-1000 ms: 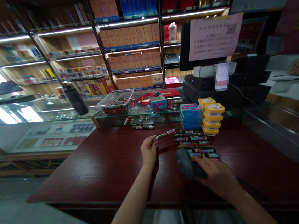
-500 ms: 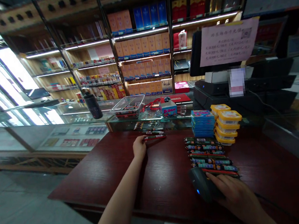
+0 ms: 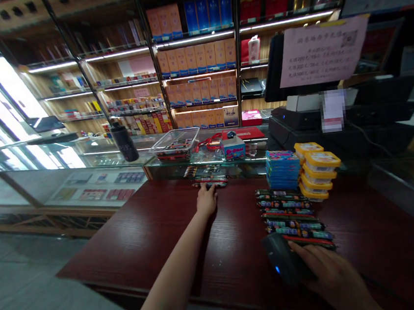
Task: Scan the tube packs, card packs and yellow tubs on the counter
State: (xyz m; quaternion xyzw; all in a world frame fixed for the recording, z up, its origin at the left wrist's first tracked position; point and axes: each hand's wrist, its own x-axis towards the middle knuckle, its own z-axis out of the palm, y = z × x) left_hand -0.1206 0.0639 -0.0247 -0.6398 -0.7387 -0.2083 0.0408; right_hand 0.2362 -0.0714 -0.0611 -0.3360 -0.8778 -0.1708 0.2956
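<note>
My left hand (image 3: 206, 200) reaches far across the dark red counter (image 3: 156, 234), its fingertips on a small pile of slim candy sticks (image 3: 210, 180) at the counter's back edge. The fingers look stretched out flat. My right hand (image 3: 330, 275) grips a black barcode scanner (image 3: 282, 263) with a blue light, near the front right. Just beyond the scanner lies a row of several colourful candy sticks (image 3: 291, 215).
A stack of blue boxes (image 3: 282, 168) and yellow-lidded tubs (image 3: 315, 169) stands behind the row. A glass display case (image 3: 118, 159) bears a clear tray (image 3: 175, 144), a black bottle (image 3: 124, 142) and a small box (image 3: 233, 148). A register with a monitor (image 3: 335, 112) stands at right.
My left hand carried one candy stick from beside the row to the pile at the counter's back edge and set it there. My right hand kept hold of the scanner.
</note>
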